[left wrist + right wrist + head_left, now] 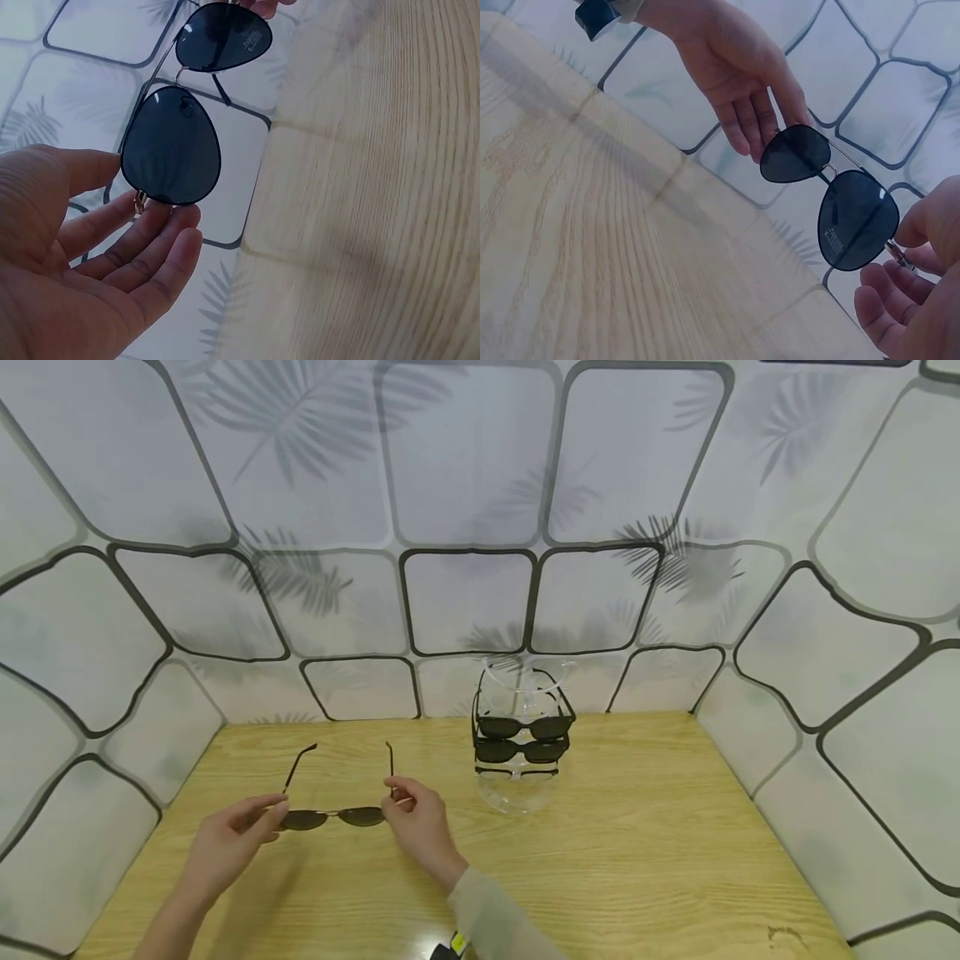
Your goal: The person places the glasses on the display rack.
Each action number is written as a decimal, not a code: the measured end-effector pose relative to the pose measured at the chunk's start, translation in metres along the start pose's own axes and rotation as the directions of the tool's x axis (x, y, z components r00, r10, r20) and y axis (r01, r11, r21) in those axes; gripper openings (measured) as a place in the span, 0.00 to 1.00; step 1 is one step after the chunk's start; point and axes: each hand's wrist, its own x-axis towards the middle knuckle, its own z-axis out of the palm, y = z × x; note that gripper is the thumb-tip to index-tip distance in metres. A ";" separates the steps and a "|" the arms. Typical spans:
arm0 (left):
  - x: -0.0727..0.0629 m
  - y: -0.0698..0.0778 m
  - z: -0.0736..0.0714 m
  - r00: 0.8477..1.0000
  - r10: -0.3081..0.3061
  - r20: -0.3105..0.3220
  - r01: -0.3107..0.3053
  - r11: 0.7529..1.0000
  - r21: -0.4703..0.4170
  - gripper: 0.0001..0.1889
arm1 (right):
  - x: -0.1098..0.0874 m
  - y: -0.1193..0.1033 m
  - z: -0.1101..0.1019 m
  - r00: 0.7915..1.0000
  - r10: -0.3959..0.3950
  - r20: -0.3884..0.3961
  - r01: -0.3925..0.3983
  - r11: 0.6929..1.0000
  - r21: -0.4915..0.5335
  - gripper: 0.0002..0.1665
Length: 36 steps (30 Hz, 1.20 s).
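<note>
A pair of dark aviator sunglasses (362, 816) is held above the table between both hands, its two temples unfolded and pointing away toward the back wall. My left hand (230, 843) pinches the frame at the left hinge, thumb against fingers. At the opposite hinge my right hand (422, 827) grips the frame the same way. The left wrist view shows the near lens (171, 146) just past the left fingertips. In the right wrist view, small pale print marks the lens (857, 220) nearest the right hand.
A clear display stand (517, 797) stands toward the back, right of the hands, bearing black sunglasses (522, 751) and other glasses in a stack. Patterned cloth walls (465, 602) close off the back and sides of the wooden table (637, 860). A small black and yellow object (448, 950) shows at the bottom edge.
</note>
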 end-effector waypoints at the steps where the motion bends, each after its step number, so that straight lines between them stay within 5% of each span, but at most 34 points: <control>1: 0.000 0.001 0.000 1.000 0.001 0.003 -0.001 1.000 -0.001 0.27 | 0.000 0.000 -0.002 1.000 -0.001 0.000 0.001 1.000 0.001 0.16; 24: -0.005 0.023 0.014 0.999 0.009 0.041 -0.007 0.998 -0.055 0.25 | -0.004 -0.010 -0.030 0.999 -0.030 -0.045 0.030 0.999 0.016 0.17; 36: -0.008 0.037 0.018 0.998 0.050 0.045 -0.048 0.998 -0.042 0.23 | -0.011 -0.021 -0.048 0.997 -0.069 -0.035 0.072 0.992 0.103 0.18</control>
